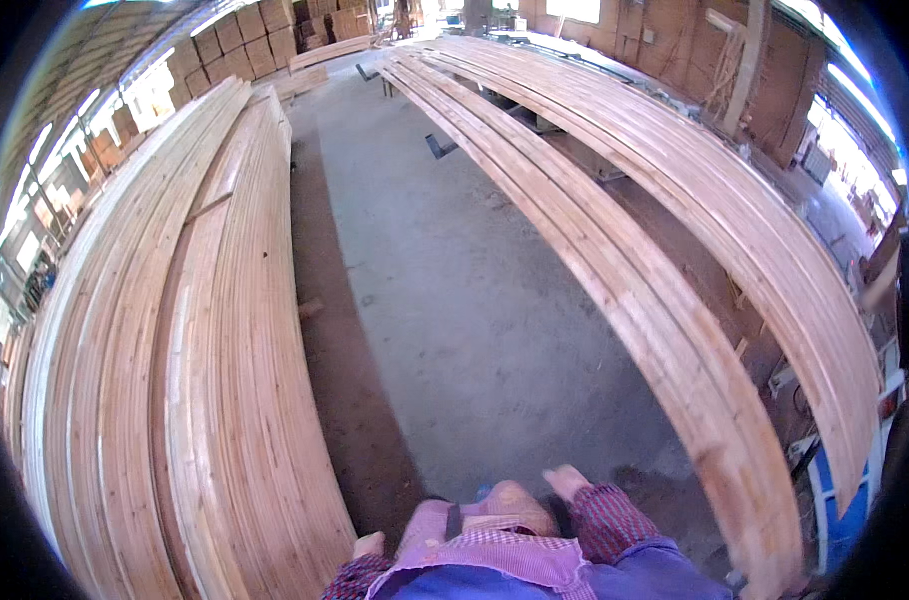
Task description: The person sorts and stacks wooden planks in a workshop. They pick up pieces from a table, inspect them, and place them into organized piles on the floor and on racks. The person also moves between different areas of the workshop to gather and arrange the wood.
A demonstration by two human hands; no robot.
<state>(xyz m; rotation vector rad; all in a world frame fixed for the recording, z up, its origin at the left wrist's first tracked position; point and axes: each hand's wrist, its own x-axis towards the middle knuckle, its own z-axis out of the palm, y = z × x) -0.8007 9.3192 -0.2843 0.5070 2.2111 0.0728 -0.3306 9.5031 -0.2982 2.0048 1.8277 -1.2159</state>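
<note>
My left hand (370,545) hangs low at my left side, close to the near right edge of a long stack of pale wooden boards (260,400); its fingers are mostly hidden, and whether it touches the wood I cannot tell. My right hand (568,483) is held out in front of my body above the floor, slightly blurred, its fingers loosely apart with nothing seen in them. To the right of it, at a distance, runs a narrow row of long boards (625,275). Both wrists come out of checked sleeves (615,520).
A grey concrete floor (475,270) forms an aisle between the stacks. Farther right lies a wider row of boards (715,160), with a blue and white frame (850,490) by its near end. Stacked wood bundles (240,40) stand at the back left. A dark metal bracket (441,146) juts into the aisle.
</note>
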